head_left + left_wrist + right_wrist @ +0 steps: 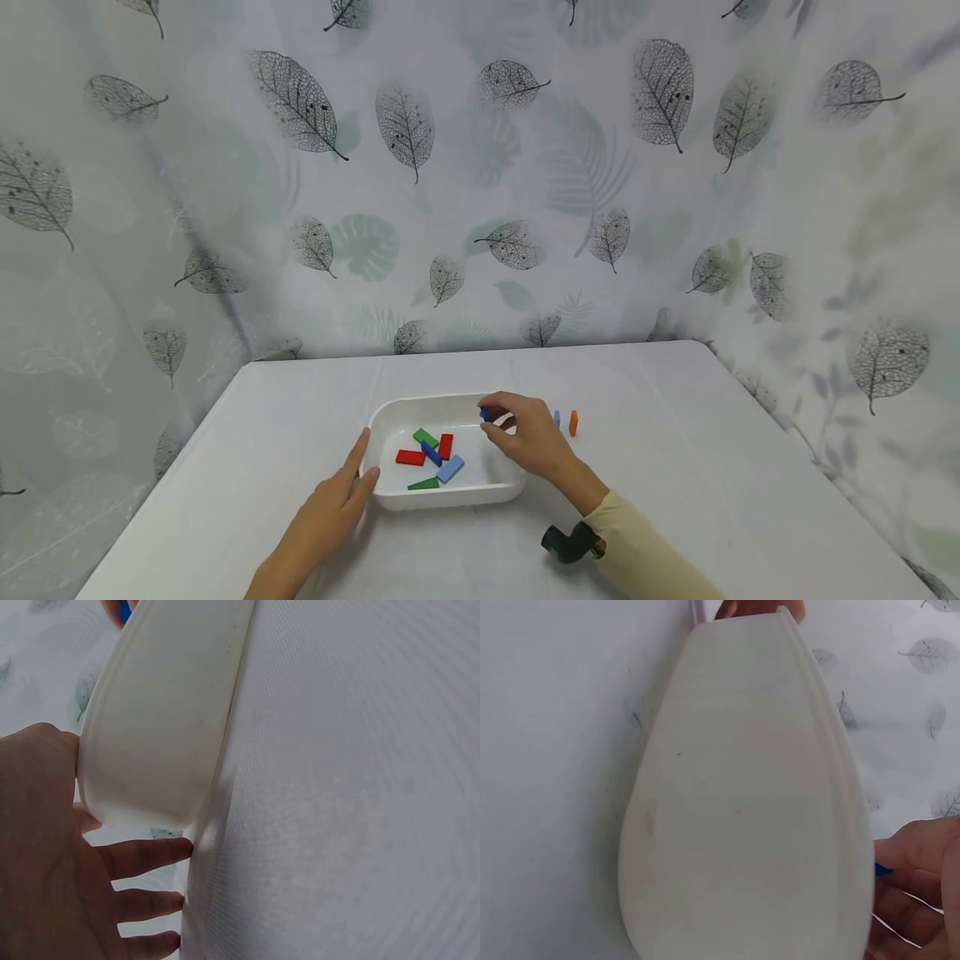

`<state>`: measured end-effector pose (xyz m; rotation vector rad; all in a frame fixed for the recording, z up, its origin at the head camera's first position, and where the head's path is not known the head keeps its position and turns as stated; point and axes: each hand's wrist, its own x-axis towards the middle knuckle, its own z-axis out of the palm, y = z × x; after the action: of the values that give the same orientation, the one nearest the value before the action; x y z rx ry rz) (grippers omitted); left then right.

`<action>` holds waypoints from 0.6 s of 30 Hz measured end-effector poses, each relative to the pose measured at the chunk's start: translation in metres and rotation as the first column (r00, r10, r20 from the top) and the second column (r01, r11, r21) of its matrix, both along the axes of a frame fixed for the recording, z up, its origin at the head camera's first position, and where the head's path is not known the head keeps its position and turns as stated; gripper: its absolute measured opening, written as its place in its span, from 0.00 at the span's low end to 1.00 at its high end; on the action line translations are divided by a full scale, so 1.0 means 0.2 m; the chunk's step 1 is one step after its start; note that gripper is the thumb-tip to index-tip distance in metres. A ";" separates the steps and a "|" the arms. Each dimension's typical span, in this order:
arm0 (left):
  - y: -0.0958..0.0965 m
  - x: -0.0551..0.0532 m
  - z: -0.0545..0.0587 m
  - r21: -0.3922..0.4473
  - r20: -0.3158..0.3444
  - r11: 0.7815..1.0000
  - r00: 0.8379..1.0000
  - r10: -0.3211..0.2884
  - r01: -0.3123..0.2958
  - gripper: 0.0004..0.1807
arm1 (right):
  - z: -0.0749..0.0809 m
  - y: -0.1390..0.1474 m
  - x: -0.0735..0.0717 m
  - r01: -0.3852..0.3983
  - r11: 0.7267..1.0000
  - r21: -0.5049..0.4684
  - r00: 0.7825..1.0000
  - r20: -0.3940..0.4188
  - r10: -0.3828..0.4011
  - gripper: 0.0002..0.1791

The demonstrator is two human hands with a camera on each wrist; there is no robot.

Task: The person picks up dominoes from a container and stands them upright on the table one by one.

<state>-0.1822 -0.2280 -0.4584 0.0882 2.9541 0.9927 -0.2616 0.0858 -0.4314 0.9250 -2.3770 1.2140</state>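
Observation:
My right hand (536, 437) is over the right part of a white tray (450, 500), pinching a small dark blue block (483, 413) between thumb and fingers. The right wrist view shows only a corner of that block (883, 869) past the tray's wall. At the tray's left end, my left hand (326, 508) touches the side with its fingers extended; in the left wrist view the fingertips (180, 849) reach down to the tabletop. Inside the tray lie two red blocks (410, 457), two green ones (425, 438), a dark blue one (431, 453) and a light blue one (451, 469).
Beyond my right hand, a light blue block (557, 418) and an orange block (573, 423) stand upright on the white table (675, 467). A black device (570, 543) sits at my right wrist by the sleeve. Leaf-patterned cloth (517, 183) hangs behind and at the sides.

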 end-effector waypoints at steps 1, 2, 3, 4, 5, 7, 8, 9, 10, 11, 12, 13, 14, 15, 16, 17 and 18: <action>0.00 0.00 0.00 0.003 0.000 1.000 1.000 0.000 0.000 0.38 | 0.00 0.01 0.00 0.006 1.000 -0.007 1.000 -0.002 -0.006 0.17; 0.00 0.00 0.00 0.003 -0.003 1.000 1.000 -0.001 0.001 0.38 | 0.01 0.02 0.00 0.009 1.000 -0.014 1.000 -0.006 -0.009 0.17; 0.00 0.00 0.00 0.003 -0.001 1.000 1.000 0.000 0.000 0.38 | 0.02 0.02 0.00 0.012 1.000 -0.019 1.000 -0.010 -0.012 0.17; 0.00 0.00 0.00 0.002 -0.001 1.000 1.000 0.000 0.000 0.38 | 0.02 0.03 0.01 0.013 1.000 -0.026 1.000 -0.014 -0.014 0.17; 0.00 0.00 0.00 -0.002 -0.003 1.000 1.000 -0.002 0.002 0.38 | 0.03 0.04 0.01 0.017 0.999 -0.029 1.000 -0.018 -0.018 0.17; 0.00 0.00 0.00 -0.008 -0.011 1.000 1.000 -0.008 0.008 0.38 | 0.03 0.05 0.01 0.018 0.999 -0.040 0.999 -0.028 -0.019 0.17; 0.00 0.00 0.00 -0.010 -0.016 1.000 1.000 -0.011 0.011 0.38 | 0.04 0.07 0.01 0.018 0.999 -0.047 0.999 -0.030 -0.020 0.17; 0.00 0.00 0.00 -0.008 -0.017 1.000 1.000 -0.013 0.013 0.38 | 0.04 0.08 0.02 0.021 0.998 -0.054 0.999 -0.031 -0.023 0.18; 0.00 0.00 0.00 -0.008 -0.021 1.000 1.000 -0.016 0.016 0.38 | 0.04 0.09 0.02 0.028 0.998 -0.058 0.999 -0.030 -0.030 0.18; 0.00 0.00 0.00 -0.006 -0.022 1.000 1.000 -0.017 0.017 0.38 | 0.04 0.10 0.02 0.036 0.997 -0.062 0.999 -0.029 -0.038 0.18; 0.00 0.00 0.00 -0.005 -0.023 1.000 1.000 -0.019 0.019 0.38 | 0.04 0.12 0.02 0.046 0.997 -0.065 0.999 -0.026 -0.048 0.17; 0.00 0.00 0.00 -0.006 -0.021 1.000 1.000 -0.019 0.019 0.38 | 0.04 0.14 0.02 0.060 0.996 -0.066 0.998 -0.023 -0.061 0.17; 0.00 0.00 0.00 -0.008 -0.021 1.000 1.000 -0.019 0.019 0.38 | 0.04 0.16 0.02 0.076 0.995 -0.064 0.997 -0.023 -0.078 0.17; 0.00 0.00 0.00 -0.009 -0.020 1.000 1.000 -0.018 0.018 0.38 | 0.04 0.17 0.02 0.090 0.994 -0.063 0.996 -0.023 -0.092 0.17; 0.00 0.00 0.00 -0.009 -0.016 1.000 1.000 -0.015 0.015 0.38 | 0.04 0.19 0.02 0.105 0.993 -0.062 0.994 -0.023 -0.107 0.17; 0.00 0.00 0.00 -0.010 -0.016 1.000 1.000 -0.014 0.014 0.38 | 0.04 0.22 0.02 0.115 0.991 -0.066 0.993 -0.026 -0.117 0.17; 0.00 0.00 0.00 -0.011 -0.014 1.000 1.000 -0.012 0.012 0.39 | 0.04 0.24 0.02 0.127 0.990 -0.069 0.991 -0.029 -0.129 0.17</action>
<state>-0.1814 -0.2275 -0.4577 0.1137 2.9678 0.9788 -0.2580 0.1336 -0.4243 0.7538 -2.3162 1.2115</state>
